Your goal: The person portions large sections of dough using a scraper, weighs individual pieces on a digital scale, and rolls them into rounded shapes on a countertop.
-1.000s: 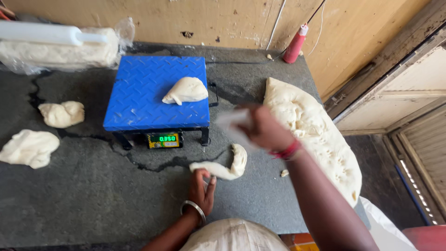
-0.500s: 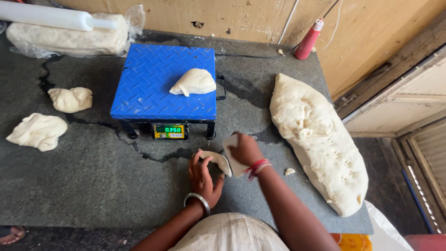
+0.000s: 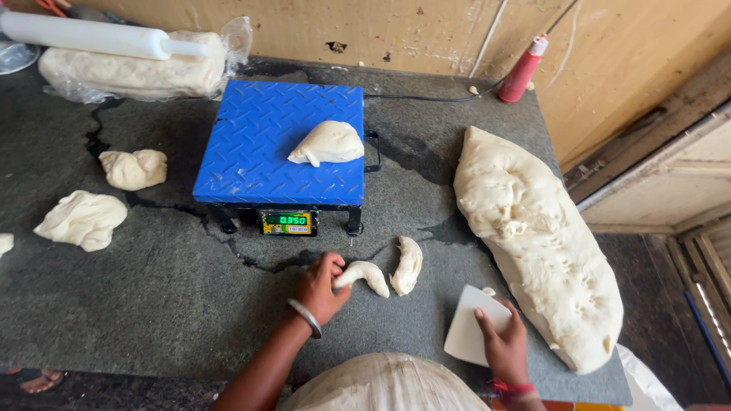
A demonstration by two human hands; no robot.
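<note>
My left hand (image 3: 320, 286) pinches one end of a small curved strip of dough (image 3: 364, 275) on the dark stone counter. A second small strip (image 3: 407, 265) lies just to its right, apart from it. My right hand (image 3: 502, 339) holds a white plastic scraper (image 3: 468, 332) flat near the counter's front edge, beside the large dough mass (image 3: 537, 232). A dough piece (image 3: 327, 143) rests on the blue platform of the scale (image 3: 263, 141), whose green display (image 3: 285, 221) is lit.
Two dough portions (image 3: 133, 168) (image 3: 82, 219) lie at the left. A bagged dough slab (image 3: 129, 74) with a white rolling pin (image 3: 84, 34) on it sits at the back left. A red bottle (image 3: 522, 70) stands against the wall. The counter (image 3: 152, 304) ends at the right.
My right hand came down from the large dough mass, pressed the scraper at the strip by my left hand, then drew back to the front right. The strip now lies in two pieces.
</note>
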